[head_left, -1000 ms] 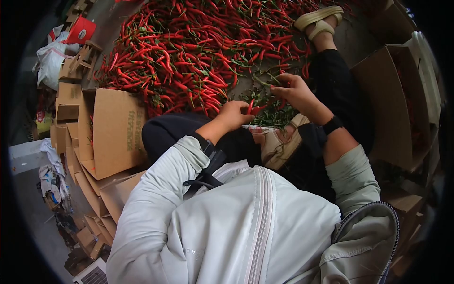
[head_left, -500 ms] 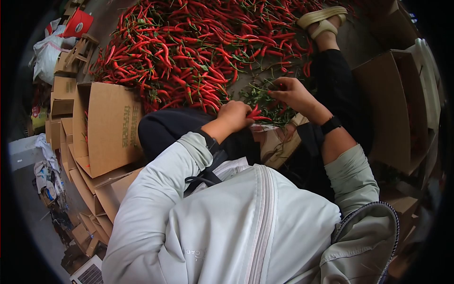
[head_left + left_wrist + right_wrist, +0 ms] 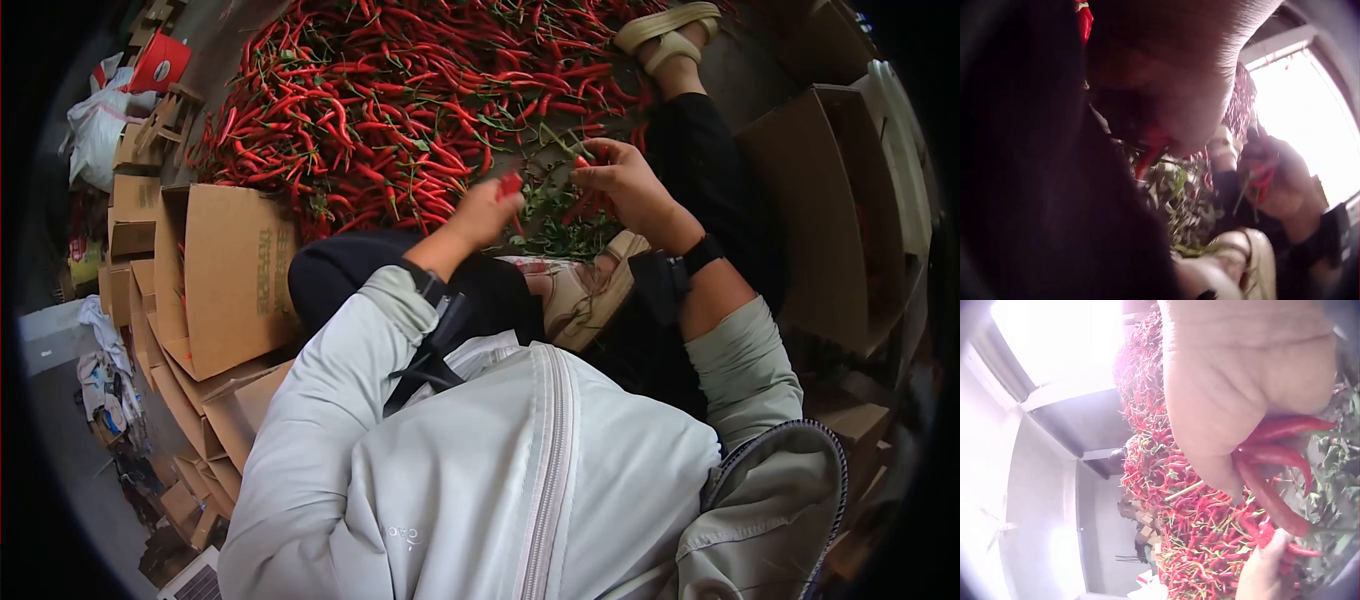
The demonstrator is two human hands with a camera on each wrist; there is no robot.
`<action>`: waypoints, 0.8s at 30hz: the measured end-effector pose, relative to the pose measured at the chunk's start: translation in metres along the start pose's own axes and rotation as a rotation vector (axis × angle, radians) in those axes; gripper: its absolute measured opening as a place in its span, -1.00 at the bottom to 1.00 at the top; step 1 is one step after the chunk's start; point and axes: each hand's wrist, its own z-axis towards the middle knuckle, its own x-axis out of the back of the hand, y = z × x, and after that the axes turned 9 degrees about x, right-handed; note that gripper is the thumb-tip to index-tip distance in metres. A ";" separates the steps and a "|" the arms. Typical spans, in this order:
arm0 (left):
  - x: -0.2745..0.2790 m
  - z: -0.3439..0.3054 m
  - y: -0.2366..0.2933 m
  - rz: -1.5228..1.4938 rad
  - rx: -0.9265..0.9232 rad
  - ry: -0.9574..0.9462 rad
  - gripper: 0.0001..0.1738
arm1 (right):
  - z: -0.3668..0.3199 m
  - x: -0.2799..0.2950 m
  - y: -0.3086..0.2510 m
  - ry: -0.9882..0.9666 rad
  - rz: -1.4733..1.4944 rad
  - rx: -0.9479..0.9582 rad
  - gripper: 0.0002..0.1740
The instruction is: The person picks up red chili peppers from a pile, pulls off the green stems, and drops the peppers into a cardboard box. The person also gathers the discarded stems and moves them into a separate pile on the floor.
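Observation:
The left hand (image 3: 482,212) holds red chilies (image 3: 509,185) in curled fingers, at the near edge of a large heap of red chilies (image 3: 370,120). In the left wrist view a red chili (image 3: 1150,150) shows under that hand. To its right, the right hand (image 3: 640,195) pinches a chili by thumb and fingers over green leaves (image 3: 560,225). The right wrist view shows several red chilies (image 3: 1272,497) held in the right hand (image 3: 1241,381), their tips pointing out past the palm. The hands are apart.
Cardboard boxes stand at the left (image 3: 240,280) and right (image 3: 800,200), the right one with chilies inside. The person's sandalled feet (image 3: 585,300) are near the leaves and beside the heap. A red bucket (image 3: 160,62) and white sack (image 3: 95,140) lie far left.
The left hand has moved up and slightly left toward the heap with its chilies. The right hand has shifted slightly, first down, then up, staying over the leaves.

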 end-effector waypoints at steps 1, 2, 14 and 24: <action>0.011 -0.005 0.002 -0.544 0.082 -0.053 -0.73 | 0.000 0.001 -0.001 -0.013 0.083 -0.017 -0.68; 0.023 -0.009 0.003 -1.088 0.163 -0.101 -0.73 | 0.001 0.002 -0.001 -0.029 0.166 -0.032 -0.66; 0.032 -0.042 0.066 -1.708 0.180 -0.452 -0.80 | -0.012 -0.020 -0.014 -0.024 0.370 0.006 -0.82; 0.031 -0.042 0.098 -1.178 -0.038 -0.104 -0.19 | -0.009 -0.019 -0.007 0.012 0.032 0.116 -0.70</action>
